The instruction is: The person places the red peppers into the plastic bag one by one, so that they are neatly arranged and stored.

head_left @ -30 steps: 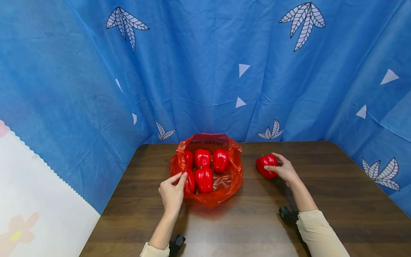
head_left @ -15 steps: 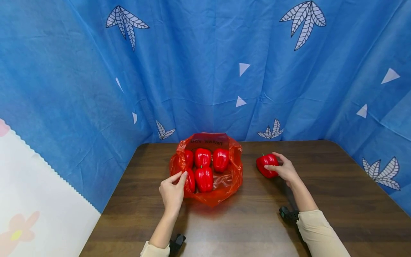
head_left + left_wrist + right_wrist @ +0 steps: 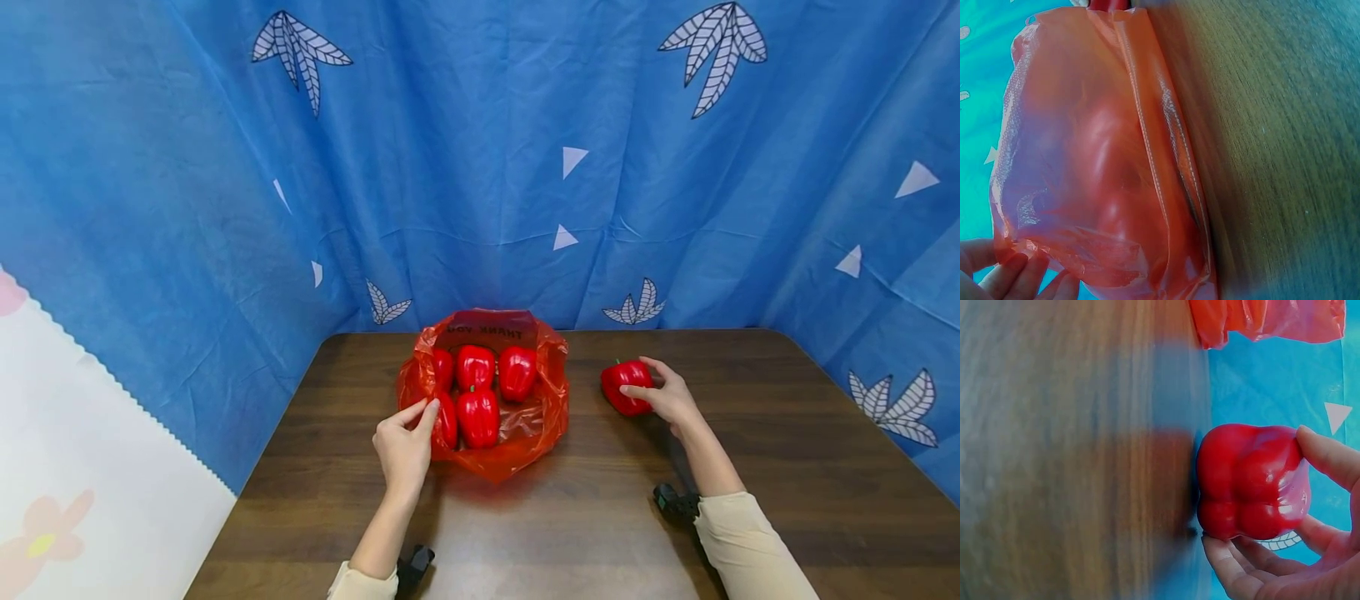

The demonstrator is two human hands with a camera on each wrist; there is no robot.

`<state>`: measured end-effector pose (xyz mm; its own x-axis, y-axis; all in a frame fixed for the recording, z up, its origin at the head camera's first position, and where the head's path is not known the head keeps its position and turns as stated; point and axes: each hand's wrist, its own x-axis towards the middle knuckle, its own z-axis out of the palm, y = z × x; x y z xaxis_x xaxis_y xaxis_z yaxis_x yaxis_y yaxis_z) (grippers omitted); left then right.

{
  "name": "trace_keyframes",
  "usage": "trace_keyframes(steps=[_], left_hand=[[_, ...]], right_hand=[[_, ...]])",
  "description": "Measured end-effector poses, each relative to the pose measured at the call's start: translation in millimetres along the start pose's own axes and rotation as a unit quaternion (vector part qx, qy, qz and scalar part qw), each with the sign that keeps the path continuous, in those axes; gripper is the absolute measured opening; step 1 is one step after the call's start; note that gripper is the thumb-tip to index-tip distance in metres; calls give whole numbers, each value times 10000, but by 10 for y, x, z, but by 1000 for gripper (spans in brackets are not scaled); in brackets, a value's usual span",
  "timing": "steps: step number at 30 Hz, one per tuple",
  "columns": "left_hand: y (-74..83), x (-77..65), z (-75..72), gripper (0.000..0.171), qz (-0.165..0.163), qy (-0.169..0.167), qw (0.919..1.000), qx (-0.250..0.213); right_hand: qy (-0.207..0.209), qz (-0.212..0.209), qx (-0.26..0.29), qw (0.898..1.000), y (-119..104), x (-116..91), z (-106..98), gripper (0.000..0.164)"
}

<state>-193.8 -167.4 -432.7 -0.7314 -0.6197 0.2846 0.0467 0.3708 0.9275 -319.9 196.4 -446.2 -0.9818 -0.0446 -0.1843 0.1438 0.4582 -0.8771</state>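
A red plastic bag (image 3: 557,417) stands with its mouth spread on the table, several red bell peppers (image 3: 477,418) inside it. My left hand (image 3: 405,450) pinches the bag's rim at the near left; in the left wrist view the fingers (image 3: 1013,275) gather the thin film (image 3: 1054,156), and blurred peppers show through it. Right of the bag, my right hand (image 3: 667,398) holds another red bell pepper (image 3: 624,387), thumb on one side and fingers on the other. The right wrist view shows this pepper (image 3: 1250,481) at the tabletop; whether it touches the wood I cannot tell.
The dark wooden table (image 3: 540,533) extends around the bag and both arms. Behind it hangs a blue curtain (image 3: 480,150) with leaf and triangle prints. A white cloth (image 3: 90,433) with a flower print lies at the left.
The head view has shifted very slightly. Both hands, the bag and the peppers otherwise look the same.
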Motion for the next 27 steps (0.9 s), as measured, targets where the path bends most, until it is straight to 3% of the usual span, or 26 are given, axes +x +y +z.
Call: trace_keyframes(steps=[10, 27], left_hand=[[6, 2, -5, 24, 9, -77, 9999, -67], [8, -2, -6, 22, 45, -54, 9999, -78]], right_hand=[[232, -6, 74, 9997, -114, -85, -22, 87], [546, -900, 182, 9943, -591, -400, 6, 85]])
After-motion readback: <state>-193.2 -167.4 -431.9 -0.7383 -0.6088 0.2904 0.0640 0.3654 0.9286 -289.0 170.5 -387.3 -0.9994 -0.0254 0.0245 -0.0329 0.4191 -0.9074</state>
